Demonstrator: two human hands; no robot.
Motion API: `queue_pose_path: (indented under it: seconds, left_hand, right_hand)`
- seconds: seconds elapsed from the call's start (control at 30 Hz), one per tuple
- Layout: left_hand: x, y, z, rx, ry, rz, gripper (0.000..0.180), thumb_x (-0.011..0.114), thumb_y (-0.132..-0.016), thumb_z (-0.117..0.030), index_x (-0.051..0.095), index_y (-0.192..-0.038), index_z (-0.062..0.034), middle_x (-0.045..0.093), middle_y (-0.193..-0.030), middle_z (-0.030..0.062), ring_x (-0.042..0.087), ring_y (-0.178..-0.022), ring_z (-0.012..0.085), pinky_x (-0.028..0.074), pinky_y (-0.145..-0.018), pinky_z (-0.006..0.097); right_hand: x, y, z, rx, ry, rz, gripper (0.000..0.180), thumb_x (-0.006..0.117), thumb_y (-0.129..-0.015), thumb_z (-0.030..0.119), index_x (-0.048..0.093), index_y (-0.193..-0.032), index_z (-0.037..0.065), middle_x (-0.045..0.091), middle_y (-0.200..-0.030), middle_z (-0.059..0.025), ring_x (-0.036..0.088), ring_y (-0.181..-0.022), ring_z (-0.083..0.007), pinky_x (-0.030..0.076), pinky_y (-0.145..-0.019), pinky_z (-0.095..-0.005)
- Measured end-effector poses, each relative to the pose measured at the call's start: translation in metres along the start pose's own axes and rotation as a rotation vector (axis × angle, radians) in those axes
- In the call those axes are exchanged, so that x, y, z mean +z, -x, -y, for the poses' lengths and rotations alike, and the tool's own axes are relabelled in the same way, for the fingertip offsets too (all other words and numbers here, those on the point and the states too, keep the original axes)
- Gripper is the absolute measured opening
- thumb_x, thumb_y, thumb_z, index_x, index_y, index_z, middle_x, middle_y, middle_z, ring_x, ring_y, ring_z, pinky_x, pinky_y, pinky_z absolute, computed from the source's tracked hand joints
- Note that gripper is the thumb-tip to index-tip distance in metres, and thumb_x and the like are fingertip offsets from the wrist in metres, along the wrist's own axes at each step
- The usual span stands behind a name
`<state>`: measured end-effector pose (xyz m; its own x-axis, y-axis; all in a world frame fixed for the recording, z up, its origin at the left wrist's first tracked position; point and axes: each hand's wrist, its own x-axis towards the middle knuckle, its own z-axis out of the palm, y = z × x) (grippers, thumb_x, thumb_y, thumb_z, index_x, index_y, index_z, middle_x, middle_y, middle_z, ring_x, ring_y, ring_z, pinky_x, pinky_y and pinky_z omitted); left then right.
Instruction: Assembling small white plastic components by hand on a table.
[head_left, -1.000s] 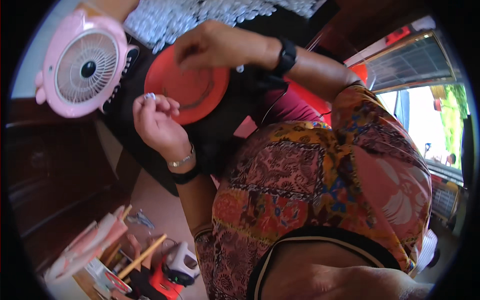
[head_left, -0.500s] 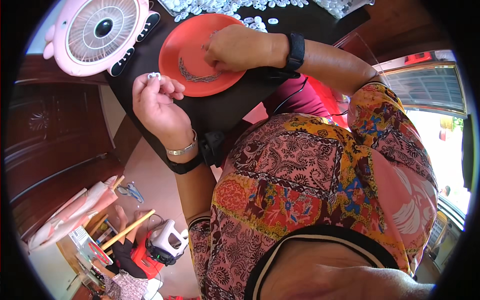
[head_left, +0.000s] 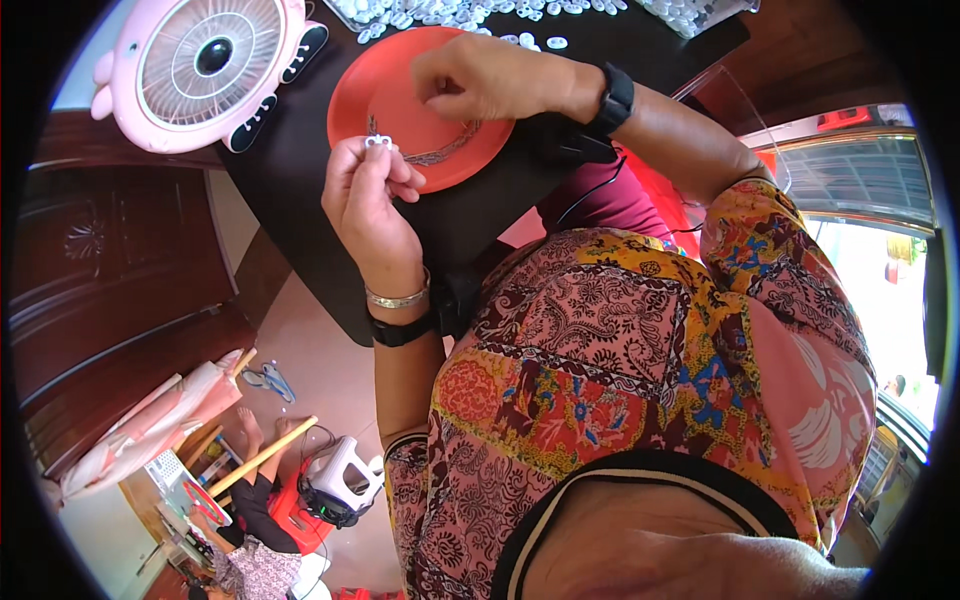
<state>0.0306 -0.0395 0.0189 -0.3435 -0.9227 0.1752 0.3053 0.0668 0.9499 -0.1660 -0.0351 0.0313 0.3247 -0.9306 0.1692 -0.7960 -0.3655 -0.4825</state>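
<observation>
Pinched between the thumb and fingertips of my left hand [head_left: 378, 215] is a small white plastic piece [head_left: 377, 141] with two holes. This hand is at the near left rim of a round red plate [head_left: 345, 100]. Thin grey metal pieces [head_left: 445, 155] lie in a curved band inside the plate, partly behind my hands. Over the plate, my right hand [head_left: 485, 78] is closed with its fingers curled; whatever its fingertips may hold is hidden or too small to make out.
A pink fan [head_left: 215, 55] stands left of the plate on the dark table [head_left: 290, 220]. Many white plastic pieces [head_left: 470, 12] are spread along the far edge, with a clear bag of them [head_left: 690, 15] at far right. Another person [head_left: 260, 510] is low at lower left.
My left hand has moved right with the white piece, from beside the plate to over its near left rim. My right hand has risen slightly from the metal pieces, fingers curled inward.
</observation>
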Motion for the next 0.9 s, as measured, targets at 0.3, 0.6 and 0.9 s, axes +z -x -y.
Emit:
queue_pose_path:
  seconds: [0.3, 0.6, 0.9]
  left_hand:
    - [0.012, 0.002, -0.001, 0.004, -0.077, 0.008, 0.014, 0.051, -0.089, -0.012, 0.054, -0.08, -0.0014, 0.052, -0.066, 0.0022, 0.051, -0.056, 0.0096, 0.038, -0.051, 0.02]
    - [0.012, 0.002, -0.001, -0.01, -0.104, 0.055, 0.012, 0.048, -0.092, -0.009, 0.052, -0.084, -0.0012, 0.049, -0.066, 0.0023, 0.049, -0.057, 0.0113, 0.036, -0.052, 0.022]
    - [0.013, 0.004, -0.001, -0.011, -0.164, 0.065, 0.014, 0.049, -0.09, -0.011, 0.052, -0.081, -0.0012, 0.047, -0.063, 0.0016, 0.047, -0.056, 0.0101, 0.035, -0.052, 0.021]
  right_hand:
    - [-0.004, 0.009, 0.008, 0.099, -0.995, -0.15, 0.017, 0.06, -0.092, 0.018, 0.065, -0.099, 0.003, 0.065, -0.084, -0.0004, 0.06, -0.077, -0.0034, 0.048, -0.069, -0.0184]
    - [-0.004, 0.01, 0.023, 0.127, -0.975, -0.13, 0.019, 0.06, -0.092, 0.022, 0.065, -0.091, 0.004, 0.063, -0.075, 0.0012, 0.059, -0.069, -0.0038, 0.049, -0.062, -0.0185]
    - [-0.001, 0.01, 0.024, 0.077, -0.916, -0.042, 0.016, 0.057, -0.093, 0.017, 0.059, -0.087, 0.002, 0.059, -0.074, 0.0019, 0.055, -0.067, -0.0036, 0.047, -0.062, -0.0185]
